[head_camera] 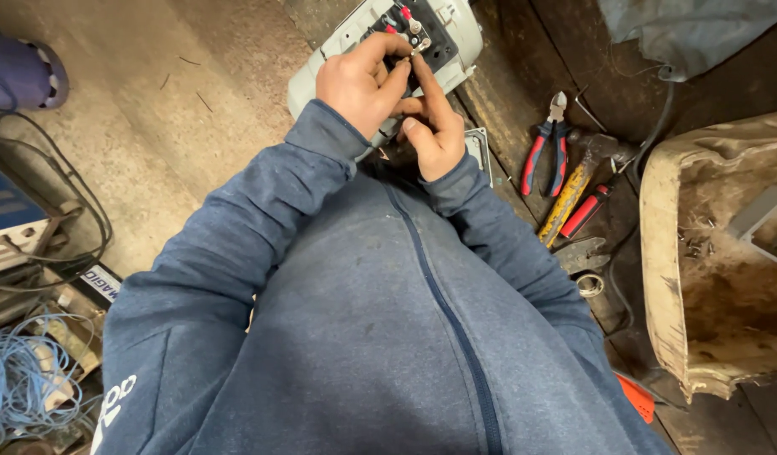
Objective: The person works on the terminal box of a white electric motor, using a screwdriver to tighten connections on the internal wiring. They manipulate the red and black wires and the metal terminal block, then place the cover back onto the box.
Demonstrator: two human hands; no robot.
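A pale grey electric motor (338, 46) lies on the floor ahead of me with its dark terminal box (426, 38) open, showing red-sleeved wires and metal studs. My left hand (359, 84) reaches to the box and pinches a small metal terminal piece (419, 46) between thumb and fingers. My right hand (435, 126) sits just below it, index finger stretched up to the same small piece. The grey terminal box cover (479, 147) lies partly hidden under my right wrist. Both arms wear blue hooded-jacket sleeves.
Red-and-blue pliers (552, 147), a yellow-handled hammer (578, 181), a red-handled screwdriver (589, 209) and a grey tool (584, 253) lie on dark boards at the right. A worn tub (666, 253) stands far right. Blue wire coils (22, 379) and black cables (77, 202) lie left.
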